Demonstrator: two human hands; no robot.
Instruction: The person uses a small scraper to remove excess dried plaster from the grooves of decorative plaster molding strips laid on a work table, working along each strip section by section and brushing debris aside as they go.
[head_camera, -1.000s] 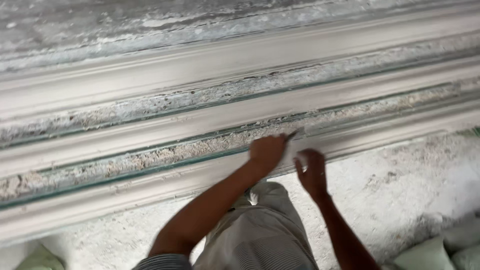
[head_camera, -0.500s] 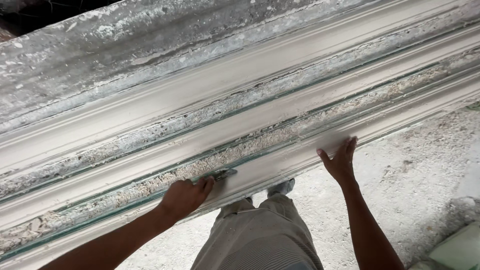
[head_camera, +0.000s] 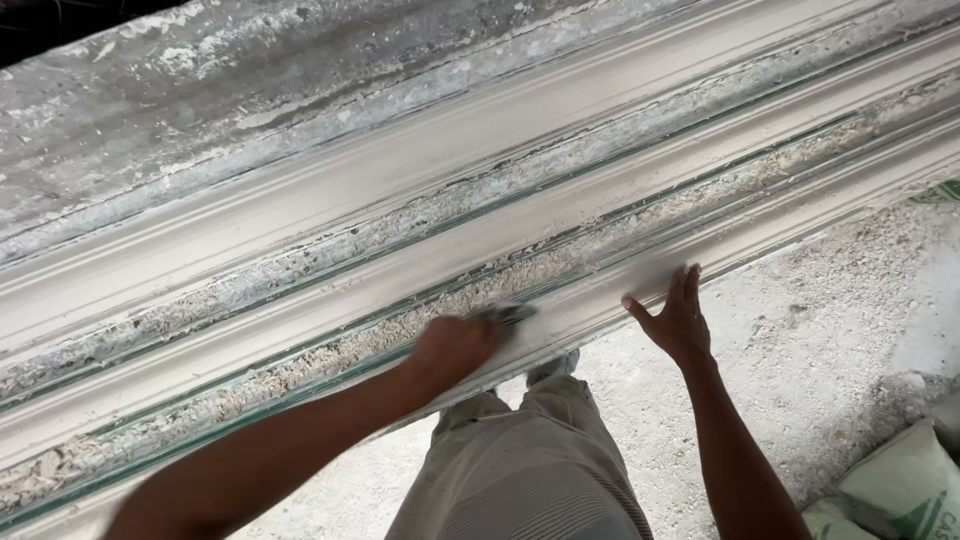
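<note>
Nearest: pale sacks (head_camera: 900, 490) lay at the lower right on the dusty floor (head_camera: 820, 340). Left hand (head_camera: 455, 348) was curled tight round a small flat tool (head_camera: 508, 314), blade end on the closest moulding (head_camera: 620, 290), approx mid-length. Right hand (head_camera: 678, 320) was spread wide, palm flat on that strip's edge. Mouldings were long, whitish, w/ stepped ridges, crumbly grey debris in the grooves btwn. Beyond, more strips (head_camera: 400, 180) ran parallel.

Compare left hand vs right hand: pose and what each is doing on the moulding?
The left hand is closed around a small dark tool, blurred; the right hand is open, fingers spread, empty. The left hand sits over the crumbly channel; the right hand lies on the near moulding strip. Both are bare.
</note>
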